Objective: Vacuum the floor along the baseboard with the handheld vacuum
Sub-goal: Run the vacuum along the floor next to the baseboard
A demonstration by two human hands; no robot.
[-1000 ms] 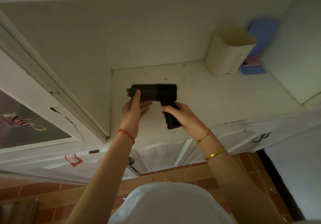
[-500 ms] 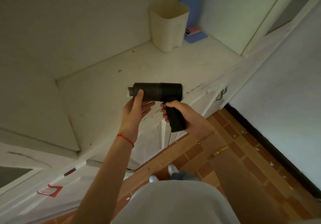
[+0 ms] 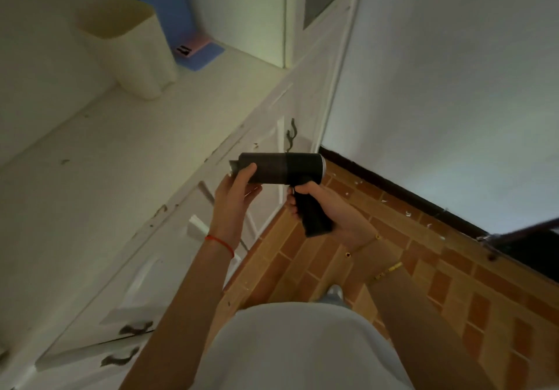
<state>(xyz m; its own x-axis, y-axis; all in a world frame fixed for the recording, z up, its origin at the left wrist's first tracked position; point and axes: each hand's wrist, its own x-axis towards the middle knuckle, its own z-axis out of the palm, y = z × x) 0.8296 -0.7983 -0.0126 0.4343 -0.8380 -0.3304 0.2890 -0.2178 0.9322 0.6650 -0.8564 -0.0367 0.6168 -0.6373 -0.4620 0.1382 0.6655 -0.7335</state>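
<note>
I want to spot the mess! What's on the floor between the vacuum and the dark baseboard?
Head view: small white scraps on brick floor, between vacuum and baseboard.

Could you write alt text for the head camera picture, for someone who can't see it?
A person holds a black handheld vacuum in the air, right hand gripping its handle, left hand cupping its barrel. Below, white scraps dot the brick-pattern floor along a dark baseboard.
</note>
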